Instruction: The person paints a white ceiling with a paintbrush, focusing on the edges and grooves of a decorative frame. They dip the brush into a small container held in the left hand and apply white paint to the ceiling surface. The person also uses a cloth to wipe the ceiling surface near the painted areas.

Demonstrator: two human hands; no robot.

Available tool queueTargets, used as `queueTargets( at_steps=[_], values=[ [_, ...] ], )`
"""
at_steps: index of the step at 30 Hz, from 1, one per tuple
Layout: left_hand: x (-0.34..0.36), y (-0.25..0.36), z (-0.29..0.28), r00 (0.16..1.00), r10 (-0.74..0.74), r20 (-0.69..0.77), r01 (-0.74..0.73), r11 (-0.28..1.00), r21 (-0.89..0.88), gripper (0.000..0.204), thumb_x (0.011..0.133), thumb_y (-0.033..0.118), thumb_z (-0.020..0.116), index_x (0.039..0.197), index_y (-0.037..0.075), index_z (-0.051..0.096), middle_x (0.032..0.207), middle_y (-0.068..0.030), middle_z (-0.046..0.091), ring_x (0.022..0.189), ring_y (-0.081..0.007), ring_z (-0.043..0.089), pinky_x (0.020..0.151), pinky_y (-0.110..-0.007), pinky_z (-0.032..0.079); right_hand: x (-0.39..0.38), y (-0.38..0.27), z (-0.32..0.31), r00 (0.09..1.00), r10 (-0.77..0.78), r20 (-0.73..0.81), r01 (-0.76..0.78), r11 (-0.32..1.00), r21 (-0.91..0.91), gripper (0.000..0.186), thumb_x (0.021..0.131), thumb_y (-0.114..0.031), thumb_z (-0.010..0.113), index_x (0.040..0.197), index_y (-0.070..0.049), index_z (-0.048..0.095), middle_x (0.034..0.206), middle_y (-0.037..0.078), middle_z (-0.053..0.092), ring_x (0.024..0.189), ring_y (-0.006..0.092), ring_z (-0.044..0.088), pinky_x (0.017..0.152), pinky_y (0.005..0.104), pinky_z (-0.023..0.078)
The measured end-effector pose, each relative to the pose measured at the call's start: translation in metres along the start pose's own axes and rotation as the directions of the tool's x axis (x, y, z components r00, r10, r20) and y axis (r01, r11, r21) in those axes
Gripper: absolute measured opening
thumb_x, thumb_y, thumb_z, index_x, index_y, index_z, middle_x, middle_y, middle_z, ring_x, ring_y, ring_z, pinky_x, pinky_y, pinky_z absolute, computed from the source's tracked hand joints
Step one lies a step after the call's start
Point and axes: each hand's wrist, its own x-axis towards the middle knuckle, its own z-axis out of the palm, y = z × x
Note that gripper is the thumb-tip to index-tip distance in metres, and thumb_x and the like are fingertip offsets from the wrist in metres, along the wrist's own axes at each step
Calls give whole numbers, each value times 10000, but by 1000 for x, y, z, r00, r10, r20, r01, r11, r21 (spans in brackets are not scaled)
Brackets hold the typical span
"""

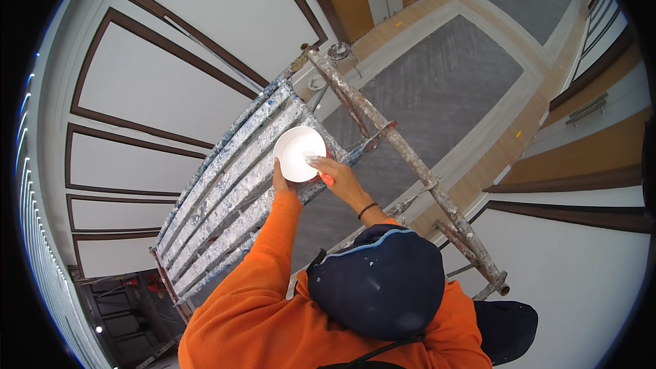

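Over a paint-spattered slatted platform (205, 225), my left hand (279, 181) grips the side of a round white container (295, 142) with white material inside. My right hand (340, 181) is closed on a red-handled tool (326, 178) at the container's right; its pale working end is down in the white material, too small to make out exactly. Both forearms are in orange sleeves. A dark navy rounded item (376, 280) with light blue trim fills the lower middle, below my right wrist.
Spattered scaffold tubes (406, 154) run along the platform's right, with the grey floor (441, 68) far below. Small containers (316, 83) show past the platform's far end. White panelled walls with brown trim (164, 65) stand on the left and right. A dim opening (119, 307) is at lower left.
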Motion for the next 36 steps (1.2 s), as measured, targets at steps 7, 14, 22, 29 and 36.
queueTargets(
  at_steps=[7,14,22,29,36],
  values=[
    [26,5,-57,972,90,-218,41,846,531,636,1005,460,634,1379,-50,565,1287,-181,669,1018,-229,712,868,-318,567,-5,-1,-2,994,-83,73,90,992,-88,437,826,28,668,1239,-107,714,1296,116,679,1196,298,642,985,404,508],
    [-9,-12,-36,786,597,-162,-203,497,844,544,992,450,650,1283,-10,641,1176,-126,693,933,-233,684,805,-328,533,5,-4,-1,957,-215,195,265,921,-285,303,836,-95,674,1129,-141,735,1258,79,681,1150,235,654,908,388,475],
    [-102,18,62,854,-491,-170,519,819,244,557,1029,571,457,1280,99,611,1184,-82,678,983,-248,671,763,-421,544,9,-2,1,894,-349,281,439,809,-391,232,827,-129,669,1056,-131,706,1249,99,656,1220,289,613,966,399,471],
    [-59,31,27,838,-531,129,512,846,151,459,1053,448,455,1332,101,565,1286,-113,639,1130,-294,654,928,-488,554,9,-18,18,918,-268,294,343,907,-244,313,835,-79,649,1144,-92,699,1330,160,604,1270,358,574,1061,456,449],
    [-47,46,10,734,-679,-17,679,734,10,291,1096,330,449,1198,106,604,806,55,569,643,-103,526,601,-292,499,23,-33,-69,943,-223,248,291,914,-284,340,846,-59,648,1182,-80,698,1376,207,596,1246,371,588,1053,465,459]
  ],
)
